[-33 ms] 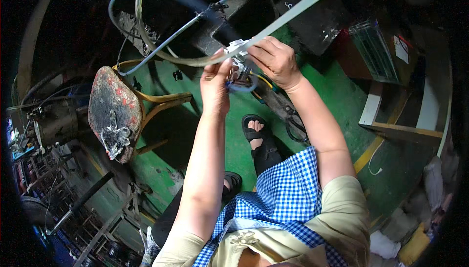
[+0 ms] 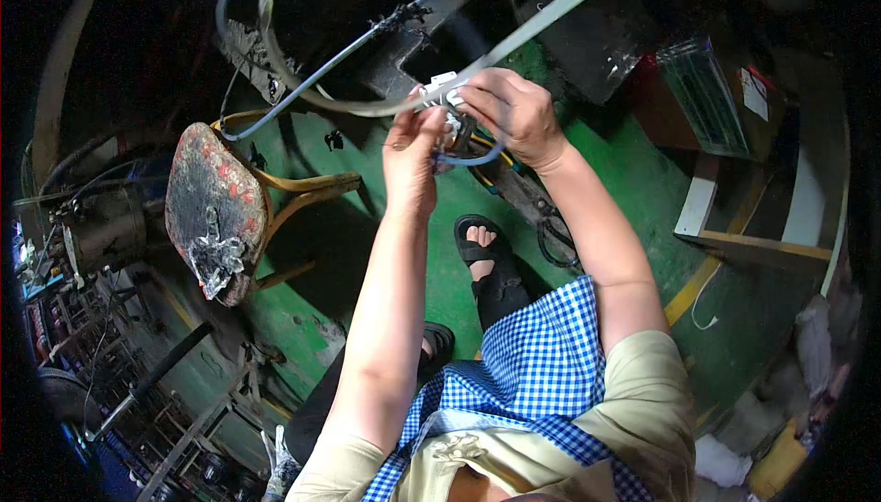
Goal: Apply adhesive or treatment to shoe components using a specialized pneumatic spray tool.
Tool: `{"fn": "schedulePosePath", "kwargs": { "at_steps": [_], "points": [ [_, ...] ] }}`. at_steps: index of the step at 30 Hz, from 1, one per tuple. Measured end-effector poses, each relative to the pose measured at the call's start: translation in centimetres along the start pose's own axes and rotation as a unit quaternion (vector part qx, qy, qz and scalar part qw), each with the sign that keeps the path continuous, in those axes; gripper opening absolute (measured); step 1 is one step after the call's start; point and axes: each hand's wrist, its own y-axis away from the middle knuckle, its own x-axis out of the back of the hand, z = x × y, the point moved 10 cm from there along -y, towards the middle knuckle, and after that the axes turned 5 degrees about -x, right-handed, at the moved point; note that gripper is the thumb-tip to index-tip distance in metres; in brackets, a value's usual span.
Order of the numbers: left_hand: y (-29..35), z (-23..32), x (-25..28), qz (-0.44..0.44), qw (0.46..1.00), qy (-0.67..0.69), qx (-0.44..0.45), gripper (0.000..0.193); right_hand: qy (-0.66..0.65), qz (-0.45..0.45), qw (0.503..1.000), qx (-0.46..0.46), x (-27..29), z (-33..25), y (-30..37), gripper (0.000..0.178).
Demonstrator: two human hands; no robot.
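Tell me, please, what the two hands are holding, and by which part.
A small white part: the left hand grips its left side, the right hand its right; exact contacts are unclear.

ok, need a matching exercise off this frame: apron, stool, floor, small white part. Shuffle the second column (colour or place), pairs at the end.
Column 1
1. Apron
2. Stool
3. Floor
4. Small white part

Column 2
A. Stands to the left of the left forearm
B. At the fingertips of the left hand and right hand
C. Blue-and-white check
D. Mostly green

Pairs: 1-C, 2-A, 3-D, 4-B
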Motion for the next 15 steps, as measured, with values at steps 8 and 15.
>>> {"fn": "schedulePosePath", "kwargs": {
  "at_steps": [8, 15],
  "points": [
    [-1.1, 0.3, 0.2, 0.023, 0.999, -0.033, -0.026, 0.04, 0.047, 0.033, 0.998, 0.029, 0.0, -1.0, 0.4, 0.022],
    [-1.3, -0.1, -0.2, 0.003, 0.998, -0.059, -0.012, 0.043, 0.083, 0.041, 0.995, 0.041, 0.2, -0.9, 1.1, 0.029]
  ]
}}
